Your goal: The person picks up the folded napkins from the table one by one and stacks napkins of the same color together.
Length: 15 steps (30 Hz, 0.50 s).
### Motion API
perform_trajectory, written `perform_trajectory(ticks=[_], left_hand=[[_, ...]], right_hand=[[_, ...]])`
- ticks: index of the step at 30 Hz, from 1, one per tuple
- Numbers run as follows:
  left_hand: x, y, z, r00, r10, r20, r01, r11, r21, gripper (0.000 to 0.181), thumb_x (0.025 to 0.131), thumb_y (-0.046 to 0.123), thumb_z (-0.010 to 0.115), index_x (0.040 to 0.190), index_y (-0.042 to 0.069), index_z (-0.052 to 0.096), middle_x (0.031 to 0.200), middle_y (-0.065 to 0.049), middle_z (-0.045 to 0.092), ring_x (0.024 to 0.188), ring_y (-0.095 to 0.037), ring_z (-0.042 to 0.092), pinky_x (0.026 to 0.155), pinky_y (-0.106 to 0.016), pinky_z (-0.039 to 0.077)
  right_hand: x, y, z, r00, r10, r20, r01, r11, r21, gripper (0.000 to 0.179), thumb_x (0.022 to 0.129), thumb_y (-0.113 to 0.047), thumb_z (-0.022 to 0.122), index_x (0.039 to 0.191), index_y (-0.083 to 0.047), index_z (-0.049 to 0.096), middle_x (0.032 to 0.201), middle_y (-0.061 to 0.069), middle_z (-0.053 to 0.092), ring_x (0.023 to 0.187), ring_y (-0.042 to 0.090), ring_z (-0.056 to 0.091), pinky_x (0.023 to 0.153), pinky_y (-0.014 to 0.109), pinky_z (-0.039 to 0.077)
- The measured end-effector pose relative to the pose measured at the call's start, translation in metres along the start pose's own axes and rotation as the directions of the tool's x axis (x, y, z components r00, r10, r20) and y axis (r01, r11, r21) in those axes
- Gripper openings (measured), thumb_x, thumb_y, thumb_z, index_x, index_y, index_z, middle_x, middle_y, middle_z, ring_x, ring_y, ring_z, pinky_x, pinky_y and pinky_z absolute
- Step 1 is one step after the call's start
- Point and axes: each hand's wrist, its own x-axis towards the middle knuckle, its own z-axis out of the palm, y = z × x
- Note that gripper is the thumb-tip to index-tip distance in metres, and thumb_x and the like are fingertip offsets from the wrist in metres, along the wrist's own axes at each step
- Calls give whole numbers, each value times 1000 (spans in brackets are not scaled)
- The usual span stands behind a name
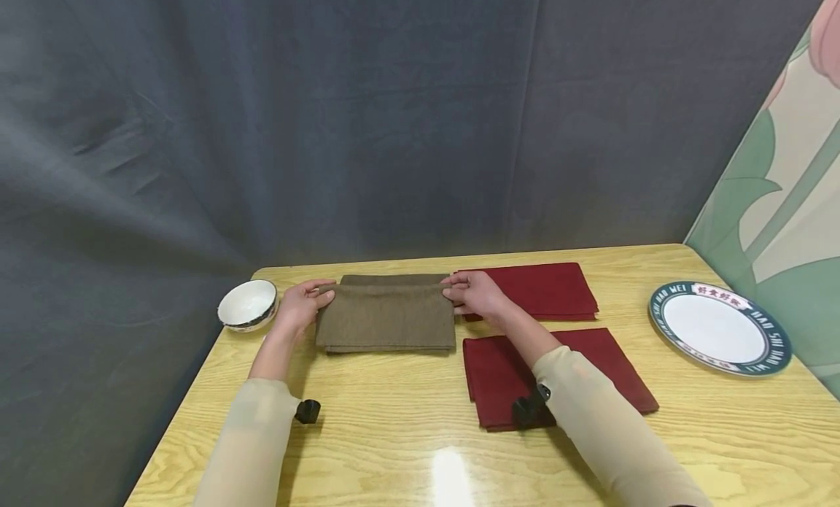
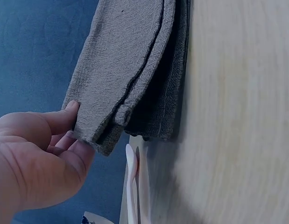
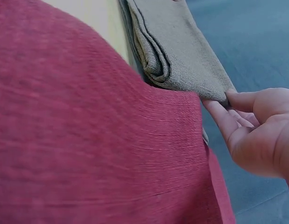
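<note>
A folded brown cloth [image 1: 386,317] spans the space between both hands, its far edge lifted off the table. My left hand [image 1: 302,305] pinches its far left corner, thumb on top and fingers beneath, as the left wrist view shows. At the far right corner, my right hand [image 1: 477,295] pinches the cloth [image 3: 186,56] the same way. Behind it shows a strip of brown fabric [image 1: 394,279]; whether it is a separate cloth I cannot tell. Two folded red cloths lie to the right: the far red cloth [image 1: 541,292] beside my right hand, the near red cloth [image 1: 590,361] under the right forearm.
A white bowl [image 1: 248,305] with a dark patterned outside stands at the left edge, close to my left hand. A white spoon [image 2: 130,182] lies by the brown cloth's left end. At the right sits a white plate [image 1: 715,328] with a green lettered rim. Dark curtain [image 1: 394,128] hangs behind the table.
</note>
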Motion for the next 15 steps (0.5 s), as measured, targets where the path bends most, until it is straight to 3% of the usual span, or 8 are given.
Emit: perform_trajectory(ticks=[6, 15], left_hand=[[9, 6, 1, 1000, 20, 1, -20, 1000, 2, 40, 103, 10, 61, 142, 1, 57, 138, -24, 56, 101, -17, 59, 74, -22, 51], [24, 11, 5, 1000, -19, 13, 19, 1000, 4, 41, 104, 10, 59, 144, 2, 56, 150, -21, 46, 118, -24, 53, 84, -27, 49]], right_hand=[[10, -3, -3, 1000, 2, 6, -2, 1000, 20, 36, 104, -8, 58, 137, 5, 57, 135, 23, 59, 116, 30, 61, 87, 37, 58], [23, -4, -9, 999, 37, -1, -37, 999, 27, 36, 105, -9, 57, 138, 4, 56, 136, 23, 55, 120, 32, 58, 85, 34, 58]])
